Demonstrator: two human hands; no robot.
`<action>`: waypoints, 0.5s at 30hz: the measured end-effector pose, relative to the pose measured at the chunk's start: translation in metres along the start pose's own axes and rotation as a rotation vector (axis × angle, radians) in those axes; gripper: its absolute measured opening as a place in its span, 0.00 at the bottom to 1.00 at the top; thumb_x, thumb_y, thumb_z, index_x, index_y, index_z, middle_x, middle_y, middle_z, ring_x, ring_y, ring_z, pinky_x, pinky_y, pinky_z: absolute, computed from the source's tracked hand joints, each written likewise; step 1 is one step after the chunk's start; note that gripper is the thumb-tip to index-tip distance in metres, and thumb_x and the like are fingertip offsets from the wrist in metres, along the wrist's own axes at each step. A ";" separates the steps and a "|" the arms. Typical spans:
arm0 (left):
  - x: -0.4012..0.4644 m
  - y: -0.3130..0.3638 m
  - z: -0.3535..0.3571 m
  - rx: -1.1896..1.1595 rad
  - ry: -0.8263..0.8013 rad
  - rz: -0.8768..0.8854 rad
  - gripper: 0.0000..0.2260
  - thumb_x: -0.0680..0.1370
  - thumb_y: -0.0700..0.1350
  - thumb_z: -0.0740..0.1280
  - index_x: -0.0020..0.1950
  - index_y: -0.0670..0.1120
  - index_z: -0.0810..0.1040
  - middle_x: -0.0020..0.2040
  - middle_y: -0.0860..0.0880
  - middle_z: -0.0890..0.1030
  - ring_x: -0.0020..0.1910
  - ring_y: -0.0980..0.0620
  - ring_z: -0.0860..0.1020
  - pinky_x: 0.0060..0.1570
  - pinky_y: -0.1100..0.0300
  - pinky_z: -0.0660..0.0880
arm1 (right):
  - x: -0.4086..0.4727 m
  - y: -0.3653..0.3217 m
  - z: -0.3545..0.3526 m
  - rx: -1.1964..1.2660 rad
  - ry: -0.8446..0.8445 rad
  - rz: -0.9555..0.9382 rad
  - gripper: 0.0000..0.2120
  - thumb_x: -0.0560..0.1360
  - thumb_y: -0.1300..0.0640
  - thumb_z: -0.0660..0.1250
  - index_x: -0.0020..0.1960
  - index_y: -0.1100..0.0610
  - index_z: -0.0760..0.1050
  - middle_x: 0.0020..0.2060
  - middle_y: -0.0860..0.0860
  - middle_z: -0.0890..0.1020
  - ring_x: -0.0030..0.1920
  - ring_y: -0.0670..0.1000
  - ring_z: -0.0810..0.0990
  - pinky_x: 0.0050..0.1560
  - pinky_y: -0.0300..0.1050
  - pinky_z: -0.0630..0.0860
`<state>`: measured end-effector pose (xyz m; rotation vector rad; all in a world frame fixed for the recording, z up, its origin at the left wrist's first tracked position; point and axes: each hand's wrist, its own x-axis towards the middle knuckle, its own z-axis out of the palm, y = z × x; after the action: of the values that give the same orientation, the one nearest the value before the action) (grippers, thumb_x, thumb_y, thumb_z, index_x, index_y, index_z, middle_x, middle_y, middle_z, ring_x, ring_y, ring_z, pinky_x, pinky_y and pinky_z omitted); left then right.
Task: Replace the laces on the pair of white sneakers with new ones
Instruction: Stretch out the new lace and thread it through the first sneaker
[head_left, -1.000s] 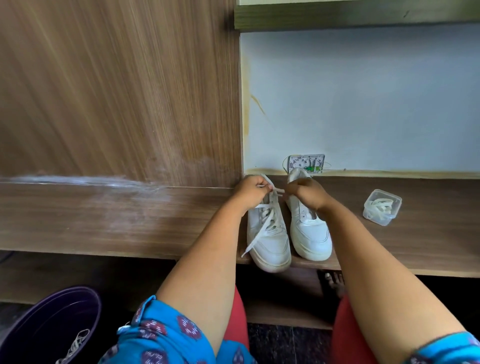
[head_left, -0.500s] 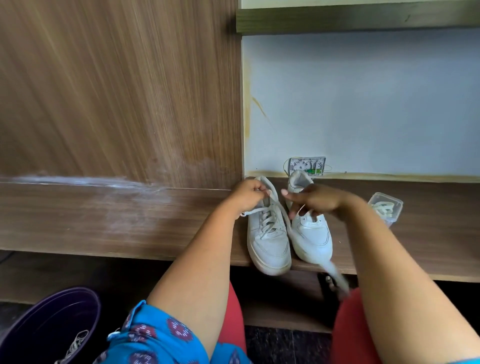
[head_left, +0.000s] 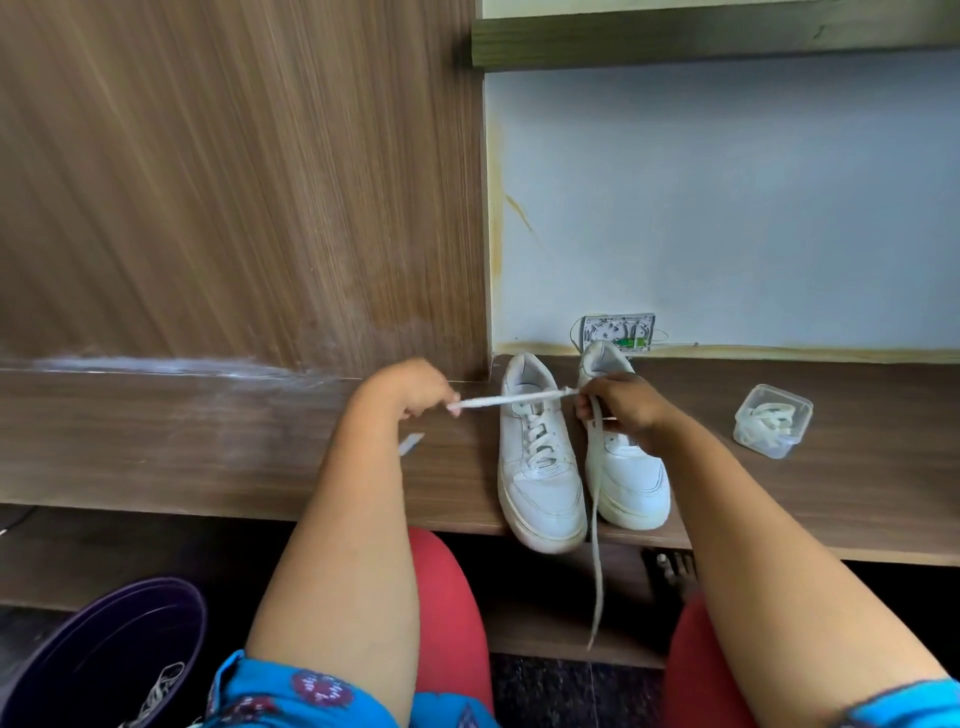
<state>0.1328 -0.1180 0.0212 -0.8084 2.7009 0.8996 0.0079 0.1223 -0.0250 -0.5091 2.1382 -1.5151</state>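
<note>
Two white sneakers are sitting side by side, toes pointing at six o'clock, overhanging the edge. A white lace is stretching taut toward nine o'clock; its other end, apparently, is dangling toward six o'clock.

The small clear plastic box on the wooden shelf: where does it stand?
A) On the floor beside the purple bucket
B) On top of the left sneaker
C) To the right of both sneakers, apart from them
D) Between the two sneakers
C: the plastic box stands on the shelf, right of the right sneaker with bare wood between them.
</note>
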 end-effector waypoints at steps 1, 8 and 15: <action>0.000 -0.008 -0.003 0.114 -0.077 -0.094 0.09 0.76 0.46 0.69 0.50 0.41 0.82 0.36 0.48 0.70 0.30 0.52 0.65 0.31 0.61 0.64 | 0.000 0.001 -0.001 -0.016 0.003 0.006 0.09 0.76 0.57 0.61 0.38 0.57 0.76 0.31 0.51 0.80 0.34 0.49 0.76 0.39 0.45 0.68; 0.019 -0.001 0.020 0.475 -0.177 -0.135 0.15 0.74 0.51 0.71 0.56 0.43 0.81 0.55 0.46 0.81 0.51 0.46 0.78 0.58 0.52 0.75 | -0.003 -0.004 0.010 -0.151 0.007 -0.007 0.10 0.74 0.60 0.61 0.37 0.60 0.78 0.31 0.53 0.82 0.29 0.47 0.76 0.27 0.37 0.69; 0.019 0.055 0.077 0.008 0.177 0.354 0.07 0.73 0.42 0.74 0.47 0.45 0.78 0.42 0.50 0.79 0.44 0.49 0.77 0.46 0.59 0.74 | 0.005 0.002 0.020 -0.110 -0.036 -0.108 0.10 0.76 0.57 0.66 0.36 0.56 0.76 0.27 0.53 0.74 0.29 0.51 0.70 0.31 0.43 0.65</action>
<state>0.0870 -0.0433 -0.0191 -0.4305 3.0629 0.9219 0.0152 0.1053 -0.0332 -0.6952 2.2069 -1.4388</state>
